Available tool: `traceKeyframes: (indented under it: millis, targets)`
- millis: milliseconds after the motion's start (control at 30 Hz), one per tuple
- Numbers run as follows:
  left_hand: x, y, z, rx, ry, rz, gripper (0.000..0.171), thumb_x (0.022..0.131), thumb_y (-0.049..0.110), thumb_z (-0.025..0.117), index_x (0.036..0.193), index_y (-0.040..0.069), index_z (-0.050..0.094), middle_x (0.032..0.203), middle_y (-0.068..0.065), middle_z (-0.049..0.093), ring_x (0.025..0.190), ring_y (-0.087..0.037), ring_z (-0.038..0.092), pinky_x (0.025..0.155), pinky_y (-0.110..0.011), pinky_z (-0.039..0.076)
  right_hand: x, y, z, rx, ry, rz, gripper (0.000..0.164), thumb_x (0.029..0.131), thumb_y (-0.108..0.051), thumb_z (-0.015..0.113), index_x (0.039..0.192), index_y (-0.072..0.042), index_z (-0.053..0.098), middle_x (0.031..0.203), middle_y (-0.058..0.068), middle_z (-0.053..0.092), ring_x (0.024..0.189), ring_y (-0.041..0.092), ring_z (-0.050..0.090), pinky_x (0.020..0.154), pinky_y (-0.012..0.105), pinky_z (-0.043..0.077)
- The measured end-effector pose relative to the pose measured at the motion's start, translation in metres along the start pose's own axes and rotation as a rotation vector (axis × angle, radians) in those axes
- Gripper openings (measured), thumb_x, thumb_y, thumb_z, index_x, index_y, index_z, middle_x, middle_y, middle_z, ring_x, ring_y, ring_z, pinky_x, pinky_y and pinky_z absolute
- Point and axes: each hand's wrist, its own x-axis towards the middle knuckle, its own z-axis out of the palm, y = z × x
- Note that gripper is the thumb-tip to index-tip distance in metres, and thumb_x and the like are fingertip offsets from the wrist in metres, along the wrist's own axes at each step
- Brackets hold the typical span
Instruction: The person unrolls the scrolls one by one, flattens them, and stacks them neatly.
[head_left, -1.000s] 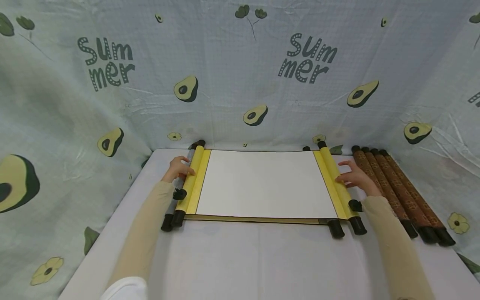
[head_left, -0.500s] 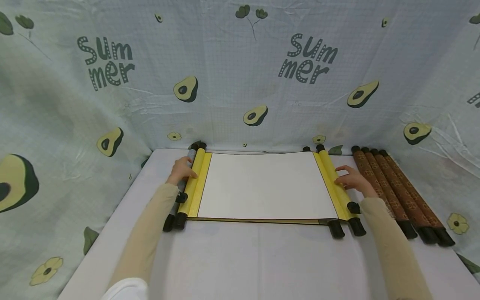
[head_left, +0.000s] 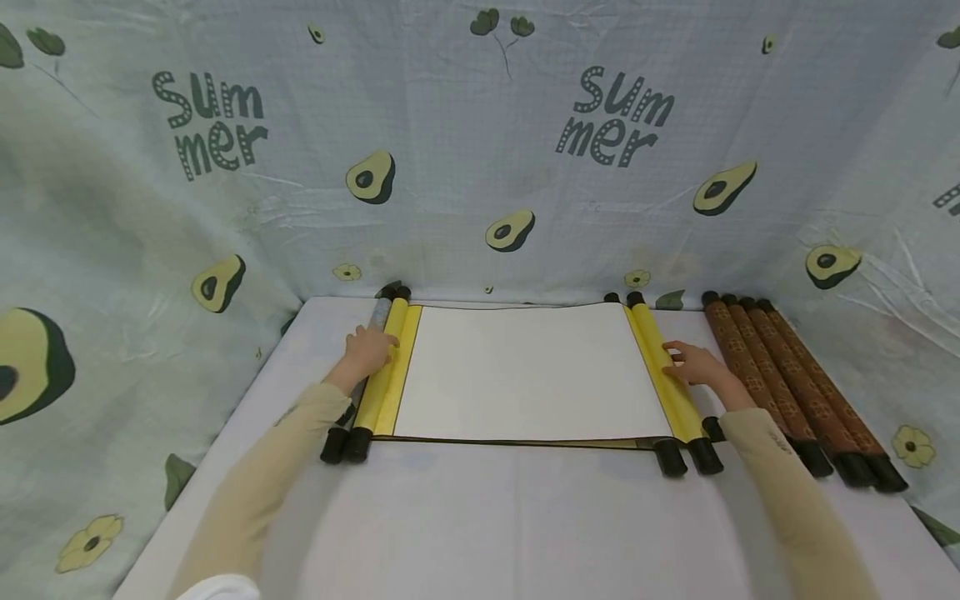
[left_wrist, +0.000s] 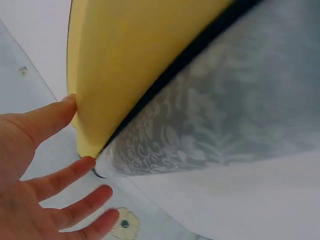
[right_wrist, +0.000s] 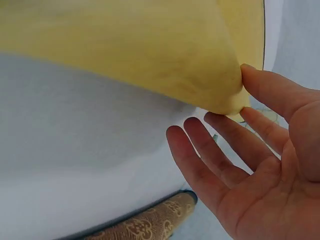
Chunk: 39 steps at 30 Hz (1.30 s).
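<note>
We had the scroll (head_left: 532,371) spread on the table (head_left: 517,525) between our two hands, its white sheet reaching from just right of the left hand (head_left: 367,352) to just left of the right hand (head_left: 697,367). A rolled yellow end lay under the fingers on each side.

Our left hand held the left roll (head_left: 375,400) in a loose grip, thumb on its yellow face and forefinger at its outer edge; the other fingers were spread apart, clear of it. Beneath and just outside this hand ran a grey roll (left_wrist: 200,115) with a pale leafy pattern, alongside the yellow one. Nearer to us than the hand, two black knobs (head_left: 358,445) stuck out side by side.

Our right hand pinched the right roll (head_left: 678,408) between thumb and fingertips, the remaining fingers fanned out below. Nearer to us than this hand, a black knob (head_left: 705,457) ended the roll, with a second one (head_left: 669,458) just left of it. To the right of the hand, apart from it, brown rolls (head_left: 798,383) with dark ends lay in a row.

Beyond both hands hung the cloth (head_left: 450,108), printed with avocados. Beige sleeves (head_left: 262,475) covered our forearms.
</note>
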Motion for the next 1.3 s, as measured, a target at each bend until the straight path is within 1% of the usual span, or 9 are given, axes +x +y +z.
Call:
traceKeyframes:
  millis: [133,233,433,500,667,767,867,1000,1300]
  targets:
    - [-0.022,0.006,-0.001,0.047,-0.008,0.093,0.018,0.084,0.012,0.059,0.100,0.012,0.068,0.113,-0.018,0.055,0.103,-0.045,0.045,0.082,-0.065,0.035,-0.020,-0.002,0.008,-0.128,0.034,-0.103,0.054,0.090,-0.017,0.050,0.131,0.011,0.031,0.129,0.037,0.036,0.114,0.050,0.040,0.088,0.052,0.040]
    - [-0.040,0.009,-0.002,0.063,-0.019,0.157,0.017,0.082,0.014,0.063,0.098,0.010,0.068,0.122,-0.016,0.053,0.113,-0.045,0.042,0.084,-0.069,0.031,-0.039,-0.004,0.012,-0.163,0.032,-0.115,0.053,0.089,-0.018,0.051,0.131,0.010,0.033,0.128,0.037,0.037,0.108,0.049,0.044,0.084,0.052,0.042]
    - [-0.078,0.010,0.010,0.135,-0.003,0.228,0.036,0.080,0.026,0.065,0.110,0.006,0.060,0.131,-0.018,0.046,0.123,-0.044,0.035,0.084,-0.069,0.032,-0.075,-0.007,0.025,-0.215,0.055,-0.180,0.051,0.086,-0.015,0.056,0.128,0.009,0.039,0.125,0.037,0.040,0.078,0.026,0.056,0.068,0.038,0.044]
    - [-0.092,0.011,0.014,0.120,0.018,0.243,0.041,0.079,0.029,0.065,0.111,0.005,0.058,0.133,-0.020,0.043,0.123,-0.044,0.034,0.083,-0.070,0.031,-0.087,-0.008,0.031,-0.230,0.088,-0.228,0.050,0.084,-0.013,0.057,0.126,0.011,0.041,0.123,0.038,0.040,0.073,0.022,0.058,0.070,0.040,0.047]
    - [-0.125,0.014,0.020,0.048,0.046,0.251,0.053,0.076,0.039,0.066,0.115,0.003,0.057,0.137,-0.022,0.036,0.126,-0.046,0.029,0.084,-0.073,0.024,-0.117,-0.011,0.046,-0.221,0.122,-0.269,0.052,0.079,-0.011,0.063,0.124,0.010,0.045,0.124,0.041,0.038,0.091,0.038,0.057,0.078,0.049,0.045]
    - [-0.138,0.015,0.024,0.019,0.048,0.235,0.059,0.074,0.039,0.068,0.118,0.003,0.055,0.139,-0.022,0.034,0.126,-0.047,0.027,0.083,-0.075,0.022,-0.135,-0.012,0.054,-0.175,0.075,-0.203,0.062,0.075,-0.019,0.068,0.128,0.004,0.044,0.131,0.039,0.031,0.107,0.051,0.043,0.081,0.057,0.040]
    - [-0.147,0.015,0.026,-0.004,0.046,0.214,0.058,0.075,0.036,0.068,0.121,0.003,0.053,0.140,-0.022,0.032,0.125,-0.049,0.028,0.080,-0.075,0.025,-0.148,-0.011,0.061,-0.122,0.005,-0.115,0.077,0.071,-0.025,0.072,0.135,-0.004,0.036,0.138,0.035,0.020,0.113,0.058,0.029,0.080,0.065,0.034]
    - [-0.152,0.016,0.026,-0.045,0.023,0.193,0.057,0.078,0.030,0.065,0.125,0.002,0.049,0.142,-0.023,0.026,0.124,-0.051,0.027,0.074,-0.072,0.034,-0.157,-0.010,0.068,-0.102,-0.030,-0.063,0.082,0.071,-0.017,0.071,0.140,-0.010,0.027,0.141,0.033,0.015,0.114,0.058,0.025,0.079,0.065,0.034]
    - [-0.147,0.011,0.023,-0.138,-0.095,0.168,0.062,0.081,0.022,0.063,0.131,-0.004,0.038,0.143,-0.030,0.012,0.127,-0.054,0.015,0.074,-0.070,0.035,-0.160,-0.015,0.079,-0.109,0.166,-0.141,0.064,0.072,-0.001,0.066,0.131,-0.002,0.042,0.131,0.038,0.032,0.106,0.055,0.038,0.082,0.061,0.035]
